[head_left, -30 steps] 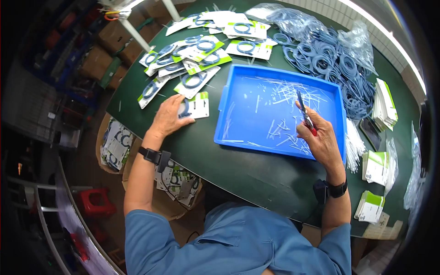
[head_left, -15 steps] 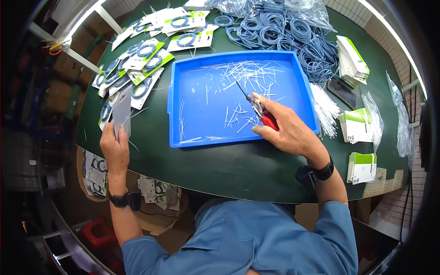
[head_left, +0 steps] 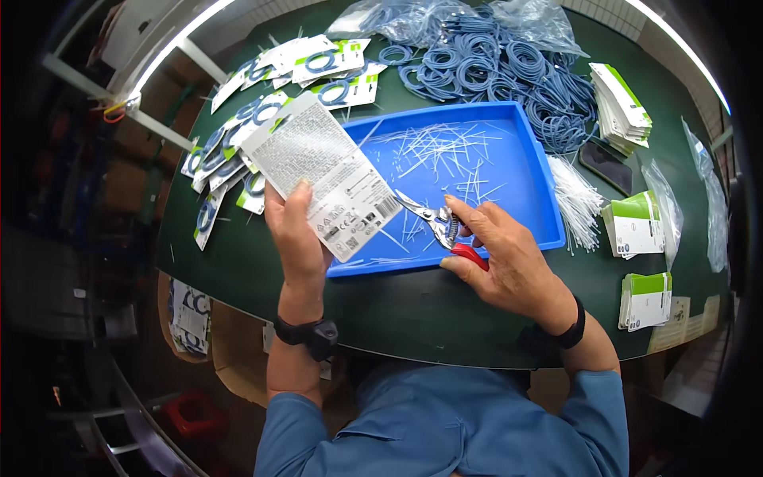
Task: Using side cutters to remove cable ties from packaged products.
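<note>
From here, printed card's (head_left: pixel 326 179) far side hidden. It blocks most fingers of left hand (head_left: pixel 296 232), blue tray's (head_left: pixel 528 159) left end. Fine print (head_left: pixel 306 143) unreadably small.

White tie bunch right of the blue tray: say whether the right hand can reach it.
Probably yes: the white tie bunch lies uncovered, though the right hand must likely put down the red-handled cutters first.

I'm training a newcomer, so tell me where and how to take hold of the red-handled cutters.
Grip the cutters by their red handles, probably best from the near right, as the right hand does: the handles lie at that end, while the metal blades point up and left, toward the card in the left hand.
</note>
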The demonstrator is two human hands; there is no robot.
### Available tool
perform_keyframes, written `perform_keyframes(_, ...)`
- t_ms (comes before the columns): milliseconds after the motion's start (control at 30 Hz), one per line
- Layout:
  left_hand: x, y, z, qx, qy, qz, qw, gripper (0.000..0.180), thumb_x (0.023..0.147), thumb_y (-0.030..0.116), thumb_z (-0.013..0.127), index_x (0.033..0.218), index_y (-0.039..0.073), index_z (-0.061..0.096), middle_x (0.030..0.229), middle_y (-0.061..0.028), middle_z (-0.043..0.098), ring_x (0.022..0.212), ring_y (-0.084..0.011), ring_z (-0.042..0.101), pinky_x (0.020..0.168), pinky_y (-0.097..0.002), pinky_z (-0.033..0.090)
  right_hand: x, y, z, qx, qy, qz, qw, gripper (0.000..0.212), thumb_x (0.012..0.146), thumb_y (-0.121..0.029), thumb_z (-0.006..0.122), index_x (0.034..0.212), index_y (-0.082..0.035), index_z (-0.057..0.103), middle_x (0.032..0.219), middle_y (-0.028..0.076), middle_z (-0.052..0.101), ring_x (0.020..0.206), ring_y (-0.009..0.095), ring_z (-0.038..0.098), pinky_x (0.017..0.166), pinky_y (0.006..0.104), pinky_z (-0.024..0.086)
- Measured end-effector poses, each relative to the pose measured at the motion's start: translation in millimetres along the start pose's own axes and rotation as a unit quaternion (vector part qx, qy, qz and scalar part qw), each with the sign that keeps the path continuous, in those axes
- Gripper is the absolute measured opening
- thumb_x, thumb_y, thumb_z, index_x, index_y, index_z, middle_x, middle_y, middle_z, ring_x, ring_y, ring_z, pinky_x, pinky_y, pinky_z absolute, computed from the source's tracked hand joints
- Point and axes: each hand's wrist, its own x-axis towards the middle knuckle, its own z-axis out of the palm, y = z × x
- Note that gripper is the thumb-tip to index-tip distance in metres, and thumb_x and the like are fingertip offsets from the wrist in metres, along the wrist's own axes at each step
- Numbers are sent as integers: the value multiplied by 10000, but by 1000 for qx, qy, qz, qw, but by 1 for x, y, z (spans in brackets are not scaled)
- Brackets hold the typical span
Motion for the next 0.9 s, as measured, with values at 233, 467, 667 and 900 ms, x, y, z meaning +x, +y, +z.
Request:
perform_keyframes(233,0,-22,35,13,-35,-2,999,437,1003,108,508,1401,-72,500,1256,-175,644,1086,-192,653,993,-329,511,3,12,-8,-47,55,43,997,748,866,-255,837,1514,-42,527,1015,172,642,858,328,639,763,420,530)
perform_keyframes(467,-16,-41,46,25,-47,-38,998,419,1014,118,503,1382,-81,523,1236,-170,666,1066,-177,658,985,-316,509,7,20,-3,-74,76,38,994,775,842,-259,860,1508,-36,532,1016,167,633,873,332,627,772,430,524)
perform_keyframes(667,-24,-44,48,-6,-44,-57,997,395,1022,121,495,1362,-75,542,1223,-170,680,1059,-176,678,957,-309,535,5,21,10,-115,87,-5,990,779,838,-268,864,1480,21,532,964,144,569,850,295,575,720,404,508)
perform_keyframes(900,-35,-56,47,-43,-18,-63,997,391,1022,132,497,1353,-70,547,1209,-172,686,1048,-167,687,939,-303,547,2,16,19,-172,75,9,982,819,805,-200,883,1505,17,516,951,143,591,836,300,593,694,395,511)
